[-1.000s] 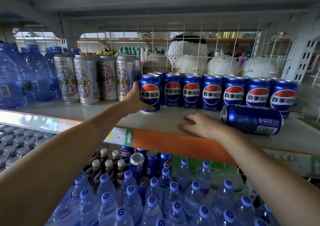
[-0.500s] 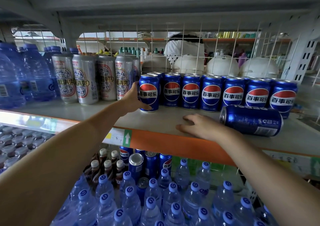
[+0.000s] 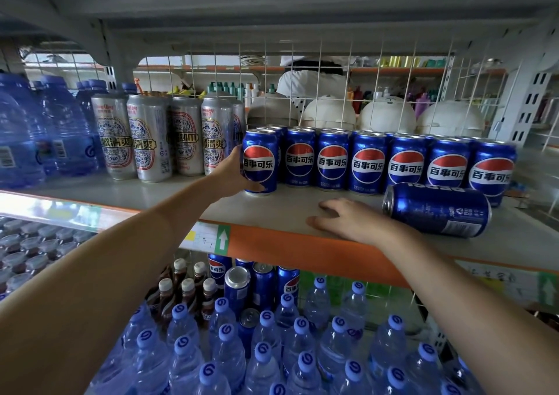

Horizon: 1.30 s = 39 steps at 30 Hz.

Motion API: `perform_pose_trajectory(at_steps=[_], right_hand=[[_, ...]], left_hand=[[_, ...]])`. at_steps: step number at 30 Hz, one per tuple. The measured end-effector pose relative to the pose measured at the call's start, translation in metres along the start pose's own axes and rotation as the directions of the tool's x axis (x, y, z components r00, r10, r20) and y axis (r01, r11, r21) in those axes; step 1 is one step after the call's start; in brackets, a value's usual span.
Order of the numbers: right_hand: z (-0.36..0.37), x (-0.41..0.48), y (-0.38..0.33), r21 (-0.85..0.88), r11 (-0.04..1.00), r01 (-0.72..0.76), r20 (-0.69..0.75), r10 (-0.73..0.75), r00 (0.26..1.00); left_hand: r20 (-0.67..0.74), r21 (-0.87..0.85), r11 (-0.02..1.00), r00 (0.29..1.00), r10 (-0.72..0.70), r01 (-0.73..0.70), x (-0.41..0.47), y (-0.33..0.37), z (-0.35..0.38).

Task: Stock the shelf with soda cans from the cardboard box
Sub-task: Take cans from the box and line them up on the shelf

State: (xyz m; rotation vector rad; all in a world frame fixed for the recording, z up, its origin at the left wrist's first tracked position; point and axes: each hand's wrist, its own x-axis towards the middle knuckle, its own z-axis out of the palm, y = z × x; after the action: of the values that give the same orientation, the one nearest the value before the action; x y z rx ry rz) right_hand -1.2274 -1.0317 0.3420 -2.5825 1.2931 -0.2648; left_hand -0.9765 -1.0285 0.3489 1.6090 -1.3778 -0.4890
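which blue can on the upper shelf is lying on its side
The can in front of the row, just right of the right hand. It lies flat, top facing left; the rest stand upright.

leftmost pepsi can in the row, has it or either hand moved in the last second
Nothing visibly moved. The left hand still grips the leftmost upright can; the right hand still rests on the shelf beside the lying can.

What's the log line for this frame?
left hand: grips upright can | right hand: rests on shelf | lying can: right of right hand
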Motion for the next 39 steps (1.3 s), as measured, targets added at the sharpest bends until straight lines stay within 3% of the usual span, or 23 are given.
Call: perform_pose_trajectory(at_steps=[15,19,22,27,32,35,39], right_hand=[[0.001,0.001,0.002,0.030,1.000,-0.006,-0.031,0.007,0.999],[0.002,0.003,0.002,0.036,0.999,-0.015,-0.030,0.016,0.999],[0.003,0.006,0.004,0.032,0.999,-0.026,-0.045,0.027,0.999],[0.002,0.004,0.003,0.083,0.996,-0.017,-0.050,0.022,0.999],[0.002,0.001,0.003,0.110,0.994,-0.009,-0.080,0.018,0.997],[-0.001,-0.007,0.001,0.058,0.998,0.012,-0.169,-0.002,0.986],[-0.010,-0.022,-0.004,-0.088,0.992,0.092,-0.376,-0.118,0.919]], left_hand=[[-0.094,0.070,0.997,0.994,0.051,-0.045,-0.030,0.011,0.008],[-0.126,0.219,0.971,0.984,0.125,-0.095,-0.061,0.024,0.004],[-0.053,0.402,0.908,0.986,0.156,-0.122,-0.083,0.034,0.004],[0.072,0.458,0.884,0.995,0.066,-0.092,-0.104,0.040,0.018],[0.147,0.559,0.816,0.986,0.075,-0.145,-0.103,0.046,0.045],[0.145,0.578,0.806,0.988,0.056,-0.131,-0.093,0.052,0.057],[0.166,0.649,0.752,0.986,0.008,-0.115,-0.087,0.047,0.056]])
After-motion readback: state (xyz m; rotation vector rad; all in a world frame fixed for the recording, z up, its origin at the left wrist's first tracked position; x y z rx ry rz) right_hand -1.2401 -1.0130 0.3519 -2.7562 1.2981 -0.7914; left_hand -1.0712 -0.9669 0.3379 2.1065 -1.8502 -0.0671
